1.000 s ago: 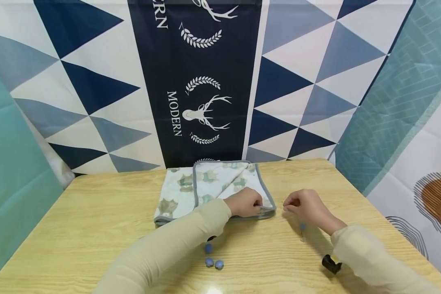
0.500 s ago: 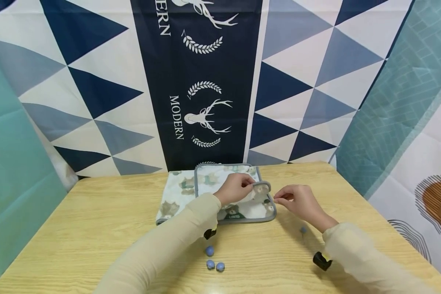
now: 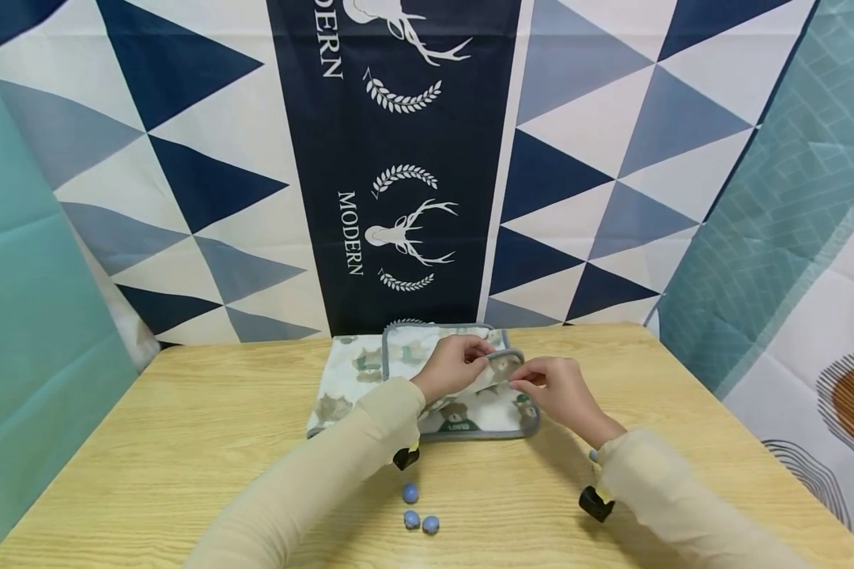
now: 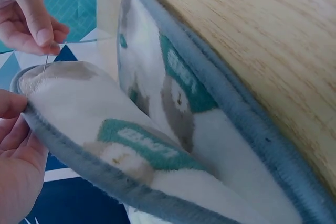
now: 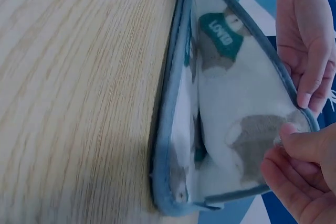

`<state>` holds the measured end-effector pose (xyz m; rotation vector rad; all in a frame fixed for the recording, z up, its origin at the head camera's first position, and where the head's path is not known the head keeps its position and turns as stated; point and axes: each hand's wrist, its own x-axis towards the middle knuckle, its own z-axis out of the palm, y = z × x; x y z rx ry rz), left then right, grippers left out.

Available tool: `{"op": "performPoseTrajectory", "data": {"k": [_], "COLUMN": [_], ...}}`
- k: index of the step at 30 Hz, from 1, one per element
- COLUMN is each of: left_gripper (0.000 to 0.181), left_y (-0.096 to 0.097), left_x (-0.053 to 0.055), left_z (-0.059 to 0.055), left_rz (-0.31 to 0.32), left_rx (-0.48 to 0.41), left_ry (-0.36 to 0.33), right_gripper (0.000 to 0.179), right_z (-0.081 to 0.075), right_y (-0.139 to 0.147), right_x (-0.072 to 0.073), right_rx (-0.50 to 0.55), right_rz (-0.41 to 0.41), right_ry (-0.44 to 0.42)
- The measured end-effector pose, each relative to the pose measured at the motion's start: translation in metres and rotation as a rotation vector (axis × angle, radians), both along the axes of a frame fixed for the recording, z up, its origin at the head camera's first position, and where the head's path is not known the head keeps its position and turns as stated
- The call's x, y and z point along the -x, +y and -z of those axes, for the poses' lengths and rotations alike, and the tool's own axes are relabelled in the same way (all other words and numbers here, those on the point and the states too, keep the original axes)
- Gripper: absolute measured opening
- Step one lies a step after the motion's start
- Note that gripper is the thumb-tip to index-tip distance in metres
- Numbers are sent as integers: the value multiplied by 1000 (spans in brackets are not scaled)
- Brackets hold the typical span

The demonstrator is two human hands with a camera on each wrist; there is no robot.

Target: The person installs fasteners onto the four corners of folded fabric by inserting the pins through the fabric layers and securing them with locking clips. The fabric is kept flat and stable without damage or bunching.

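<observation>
A white blanket point(image 3: 356, 375) with grey edging and a bear print lies folded at the back of the table. My left hand point(image 3: 454, 365) pinches the edging of its top layer and holds that corner raised, so the printed layer beneath shows. Close by, my right hand point(image 3: 557, 389) pinches a thin metal pin point(image 4: 46, 64) between thumb and finger. In the left wrist view the pin points down at the raised corner point(image 4: 68, 85); whether its tip enters the cloth I cannot tell. The right wrist view shows the right fingertips right beside the cloth.
Small blue round-topped pieces point(image 3: 411, 519) sit on the wooden table point(image 3: 206, 442) in front of the blanket. Another blue piece point(image 3: 594, 455) is partly hidden by the right sleeve. A patterned curtain point(image 3: 398, 158) hangs behind the table.
My left hand has lifted the blanket's corner up and folded it back, baring the layer beneath. My right hand has moved left to the raised corner.
</observation>
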<state>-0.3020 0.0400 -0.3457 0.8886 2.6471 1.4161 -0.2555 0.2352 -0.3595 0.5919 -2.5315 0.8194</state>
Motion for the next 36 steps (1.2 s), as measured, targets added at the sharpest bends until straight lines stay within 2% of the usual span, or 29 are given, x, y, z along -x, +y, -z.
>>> {"op": "performPoseTrajectory", "data": {"k": [7,12,19,22,27,32,34,36], "left_gripper": [19,20,19,20,20,18,17,17], "left_y": [0,2,2,1,0,-1,-2,-2], "left_x": [-5,-8,-12,-13,-11,-9,-9,-9], "left_z": [1,3,0,-1,2,4,4,3], "left_rz": [6,17,53,46,29,32,42,56], "left_rx": [-2,11,49,48,6,-17,-19,-23], "left_ry": [14,22,61,64,48,40,40,42], "right_gripper": [7,7,5,8,32,67,72,69], "right_z": [0,1,3,4,6,6,5,4], "right_y": [-7,-11,-13,-12,-7,-1,0,1], "right_x": [0,1,1,1,2,6,8,9], "right_rx": [15,25,40,61,96,8,-35,-64], "right_rz": [46,83,92,91,87,53,20,-14], "right_ry": [1,37,80,122,213,265,279,291]}}
